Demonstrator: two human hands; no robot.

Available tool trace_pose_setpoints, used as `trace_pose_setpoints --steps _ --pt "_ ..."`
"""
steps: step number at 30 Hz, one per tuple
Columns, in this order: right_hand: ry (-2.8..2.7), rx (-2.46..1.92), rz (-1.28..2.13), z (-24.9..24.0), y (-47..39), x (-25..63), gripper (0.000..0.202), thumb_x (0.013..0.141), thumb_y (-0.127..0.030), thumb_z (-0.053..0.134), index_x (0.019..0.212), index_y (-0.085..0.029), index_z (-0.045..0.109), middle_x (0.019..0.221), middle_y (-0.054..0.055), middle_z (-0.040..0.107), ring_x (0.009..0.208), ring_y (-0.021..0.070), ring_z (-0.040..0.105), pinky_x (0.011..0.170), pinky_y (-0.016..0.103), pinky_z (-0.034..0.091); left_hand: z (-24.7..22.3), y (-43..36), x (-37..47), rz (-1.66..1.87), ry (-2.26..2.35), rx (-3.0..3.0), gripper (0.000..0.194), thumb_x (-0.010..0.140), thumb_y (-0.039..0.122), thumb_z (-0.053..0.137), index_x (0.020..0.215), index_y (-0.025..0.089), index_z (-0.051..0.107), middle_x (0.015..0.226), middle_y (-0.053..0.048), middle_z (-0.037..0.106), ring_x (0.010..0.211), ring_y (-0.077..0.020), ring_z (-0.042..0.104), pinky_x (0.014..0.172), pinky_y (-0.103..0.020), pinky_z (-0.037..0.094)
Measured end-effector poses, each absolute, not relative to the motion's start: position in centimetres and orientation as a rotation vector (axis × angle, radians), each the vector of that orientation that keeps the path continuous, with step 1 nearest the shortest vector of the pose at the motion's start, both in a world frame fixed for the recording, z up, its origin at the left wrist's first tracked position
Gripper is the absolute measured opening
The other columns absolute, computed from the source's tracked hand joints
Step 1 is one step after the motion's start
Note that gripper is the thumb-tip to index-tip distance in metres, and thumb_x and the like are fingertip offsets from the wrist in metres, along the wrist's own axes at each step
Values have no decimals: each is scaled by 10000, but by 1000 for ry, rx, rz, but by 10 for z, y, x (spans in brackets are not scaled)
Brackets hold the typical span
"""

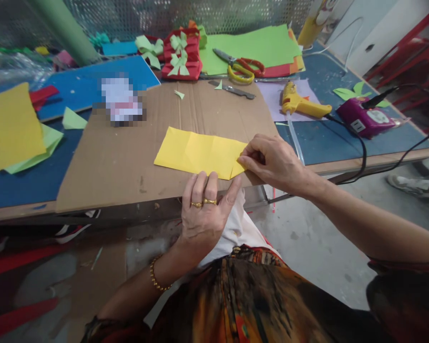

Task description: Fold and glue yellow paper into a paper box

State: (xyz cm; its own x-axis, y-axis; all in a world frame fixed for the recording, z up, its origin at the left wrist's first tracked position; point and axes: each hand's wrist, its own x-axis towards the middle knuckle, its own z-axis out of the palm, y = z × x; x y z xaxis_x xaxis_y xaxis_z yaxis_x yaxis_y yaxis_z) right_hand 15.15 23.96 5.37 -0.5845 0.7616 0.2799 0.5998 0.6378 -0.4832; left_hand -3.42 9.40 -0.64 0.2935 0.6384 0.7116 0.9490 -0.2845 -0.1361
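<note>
A creased strip of yellow paper lies on a brown cardboard sheet, with its near right corner folded over. My right hand pinches the paper's right end between thumb and fingertips, at that folded corner. At the paper's near edge rests my left hand, fingertips against the edge and thumb spread out toward the corner. It grips nothing; two rings are on its fingers.
Behind the cardboard are scissors, a cutter knife and red folded pieces with green bows. At right, a yellow glue gun is corded to a purple box. Yellow paper lies at left.
</note>
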Motion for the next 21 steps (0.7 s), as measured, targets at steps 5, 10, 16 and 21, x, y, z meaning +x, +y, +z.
trace_pose_setpoints --steps 5,10,16,21 --pt "-2398 -1064 480 53 239 155 147 943 -281 720 820 -218 669 769 18 644 718 172 556 801 390 416 -9 92 -33 -815 -1401 -2014 625 970 177 805 1567 275 650 1384 -176 735 1391 -355 663 1197 -543 541" --pt "-2410 -1009 515 56 240 164 218 1010 -371 684 851 -226 654 849 47 702 762 189 591 825 394 452 -3 97 -29 -854 -1398 -1908 359 988 79 710 1335 -17 720 1199 -202 814 1210 -334 757 1137 -472 583" --pt "-2413 -907 753 72 235 174 312 1040 -538 683 996 -235 745 860 34 714 713 170 588 683 346 456 3 100 -32 -829 -1424 -1944 317 991 81 731 1306 58 752 1154 -153 837 1160 -291 768 1109 -438 556" --pt "-2437 -645 840 71 232 180 284 1045 -518 725 952 -270 827 804 18 703 774 175 625 766 372 475 7 98 -40 -816 -1410 -1995 328 992 114 770 1317 76 758 1135 -127 849 1147 -261 766 1107 -409 535"
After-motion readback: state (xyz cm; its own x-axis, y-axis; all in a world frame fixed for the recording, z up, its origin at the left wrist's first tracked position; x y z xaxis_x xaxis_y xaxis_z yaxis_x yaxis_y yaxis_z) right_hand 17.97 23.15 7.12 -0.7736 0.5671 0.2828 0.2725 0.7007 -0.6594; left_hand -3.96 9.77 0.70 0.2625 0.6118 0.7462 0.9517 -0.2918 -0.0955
